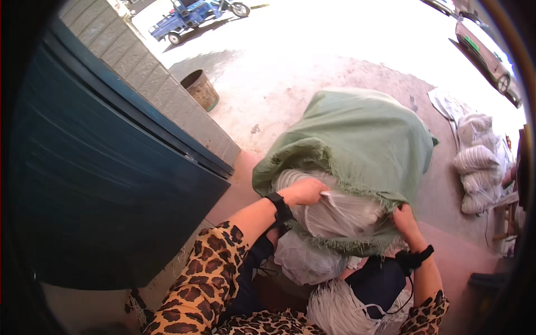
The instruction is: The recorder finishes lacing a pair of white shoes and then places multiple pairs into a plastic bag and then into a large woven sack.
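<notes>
A large green woven sack [363,134] with a frayed mouth lies in front of me, its opening turned toward me. White coiled bundles, some seemingly under clear plastic [346,215], show inside the mouth. My left hand [306,191] is closed at the opening, pinching a thin white strip or edge of that plastic; which of the two I cannot tell. At the right side of the mouth, my right hand [406,221] grips the sack's frayed rim. Just below the mouth sits a cloudy plastic bag [310,259]. A bundle of white cords [340,310] lies over my lap.
A dark blue door [111,178] stands close on the left beside a grey wall [134,67]. Beyond are a rusty bucket [201,89] and a blue cargo tricycle [195,19]. Stacked white bundles [477,164] stand at the right, with a parked car [486,53] behind.
</notes>
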Motion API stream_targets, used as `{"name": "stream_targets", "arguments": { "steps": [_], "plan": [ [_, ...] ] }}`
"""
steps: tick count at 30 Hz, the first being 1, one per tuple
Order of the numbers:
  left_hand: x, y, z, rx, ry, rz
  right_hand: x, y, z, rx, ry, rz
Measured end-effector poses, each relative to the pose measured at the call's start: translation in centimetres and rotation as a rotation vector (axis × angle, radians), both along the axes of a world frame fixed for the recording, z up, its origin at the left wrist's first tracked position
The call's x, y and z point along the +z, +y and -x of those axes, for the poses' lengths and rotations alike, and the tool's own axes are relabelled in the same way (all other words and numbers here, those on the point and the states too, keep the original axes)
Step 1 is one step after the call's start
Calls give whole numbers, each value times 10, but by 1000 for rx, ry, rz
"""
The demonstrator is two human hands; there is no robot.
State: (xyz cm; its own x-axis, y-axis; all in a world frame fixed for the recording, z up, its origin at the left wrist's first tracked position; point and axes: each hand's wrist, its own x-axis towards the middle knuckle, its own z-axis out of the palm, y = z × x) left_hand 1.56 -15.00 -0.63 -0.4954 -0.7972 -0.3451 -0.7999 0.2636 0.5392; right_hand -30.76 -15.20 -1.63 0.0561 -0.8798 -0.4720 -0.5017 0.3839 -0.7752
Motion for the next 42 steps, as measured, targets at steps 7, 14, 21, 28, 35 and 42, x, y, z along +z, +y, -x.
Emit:
{"name": "stream_targets", "arguments": {
  "steps": [7, 14, 21, 28, 35, 42],
  "plan": [
    [-4, 12, -27, 145, 238, 10, -96, -6, 122, -643, -723, -535],
    [16, 25, -46, 279, 368, -184, -56, 21, 62, 20, -275, -298],
    [10, 27, -73, 353, 312, -143, -79, -54, 81, -795, -619, -280],
    [12, 11, -114, 495, 347, -187, -63, -21, 60, -31, -404, -259],
    [19, -28, -118, 593, 423, -194, 8, 1, 33, 508, 170, 133],
    [22, -53, -142, 656, 364, -212, 17, 42, 11, 985, 478, 476]
  ]
}}
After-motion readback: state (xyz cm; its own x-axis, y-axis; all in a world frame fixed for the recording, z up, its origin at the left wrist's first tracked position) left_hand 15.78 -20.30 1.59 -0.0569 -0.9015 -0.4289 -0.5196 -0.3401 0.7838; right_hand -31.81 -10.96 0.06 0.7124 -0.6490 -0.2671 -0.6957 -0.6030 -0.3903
